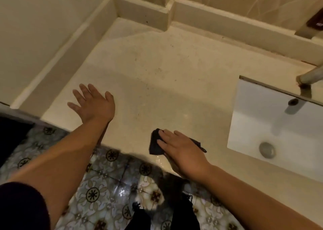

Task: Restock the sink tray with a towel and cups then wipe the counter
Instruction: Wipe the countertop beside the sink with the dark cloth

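A beige stone counter [166,69] fills the middle of the head view. My right hand [181,151] lies flat on a small dark cloth [154,144] near the counter's front edge, pressing it down with the fingers spread over it. A wet patch shines just in front of the cloth. My left hand [92,104] rests palm down on the counter's left part, fingers apart, holding nothing. No tray, towel or cups are in view.
A white rectangular sink [253,128] with a metal drain plug [267,150] is sunk into the counter at right, under a faucet spout [307,76]. A raised ledge [227,18] runs along the back wall and left wall. Patterned floor tiles [97,186] lie below.
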Available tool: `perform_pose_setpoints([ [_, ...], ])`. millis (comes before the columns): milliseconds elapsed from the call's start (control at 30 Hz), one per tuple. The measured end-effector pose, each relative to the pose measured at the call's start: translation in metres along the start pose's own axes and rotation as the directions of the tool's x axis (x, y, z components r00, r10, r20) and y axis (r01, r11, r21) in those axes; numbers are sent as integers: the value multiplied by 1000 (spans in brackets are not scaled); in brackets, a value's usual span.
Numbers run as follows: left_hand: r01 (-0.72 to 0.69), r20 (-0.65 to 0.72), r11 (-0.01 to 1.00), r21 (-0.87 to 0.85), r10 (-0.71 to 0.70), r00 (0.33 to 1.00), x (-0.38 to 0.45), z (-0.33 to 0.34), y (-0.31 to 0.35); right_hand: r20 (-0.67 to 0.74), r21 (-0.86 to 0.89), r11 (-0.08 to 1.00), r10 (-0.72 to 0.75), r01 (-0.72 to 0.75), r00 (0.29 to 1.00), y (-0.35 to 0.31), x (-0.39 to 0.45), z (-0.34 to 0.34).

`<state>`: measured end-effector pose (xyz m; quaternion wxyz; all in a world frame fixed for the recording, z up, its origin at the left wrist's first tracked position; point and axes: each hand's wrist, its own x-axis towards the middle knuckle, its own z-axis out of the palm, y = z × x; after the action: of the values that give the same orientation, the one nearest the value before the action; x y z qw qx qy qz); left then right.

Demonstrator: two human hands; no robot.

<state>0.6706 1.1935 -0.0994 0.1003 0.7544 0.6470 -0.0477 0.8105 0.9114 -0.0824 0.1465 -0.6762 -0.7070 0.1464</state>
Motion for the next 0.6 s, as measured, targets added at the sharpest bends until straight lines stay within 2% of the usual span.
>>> perform_pose_setpoints([
  [233, -5, 36, 1000, 7, 4, 999, 1, -1, 0, -104, 278, 956, 133, -100, 986, -59, -35, 10],
  [300, -8, 40, 1000, 9, 8, 999, 1, -1, 0, -69, 467, 866, 240, -181, 968, -67, -41, 6],
  [333, -10, 40, 1000, 5, 10, 999, 1, -1, 0, -38, 582, 774, 333, -250, 942, -70, -42, 3],
  [367, -10, 41, 1000, -1, 10, 999, 1, -1, 0, -2, 705, 633, 451, -318, 893, -72, -42, 0],
  [400, -11, 42, 1000, -5, 12, 999, 1, -1, -1, 68, 839, 410, 572, -357, 818, -72, -41, -5],
  [433, -15, 41, 1000, -5, 15, 999, 1, -1, -1, 186, 942, 94, 652, -322, 735, -69, -39, -11],
  [467, -19, 38, 1000, -3, 19, 999, 1, -1, -1, 343, 939, -264, 655, -221, 674, -62, -38, -17],
  [500, -20, 38, 1000, -2, 20, 999, 1, -1, -1, 490, 826, -550, 591, -125, 640, -53, -37, -22],
  [533, -18, 40, 1000, -8, 18, 999, 1, -1, -2, 567, 709, -704, 529, -48, 631, -44, -36, -29],
  [567, -17, 40, 1000, -17, 18, 999, 0, -1, -2, 587, 652, -758, 500, -5, 637, -35, -37, -37],
  [600, -21, 37, 999, -25, 22, 999, 0, 0, -3, 574, 652, -758, 508, 18, 642, -24, -37, -48],
])
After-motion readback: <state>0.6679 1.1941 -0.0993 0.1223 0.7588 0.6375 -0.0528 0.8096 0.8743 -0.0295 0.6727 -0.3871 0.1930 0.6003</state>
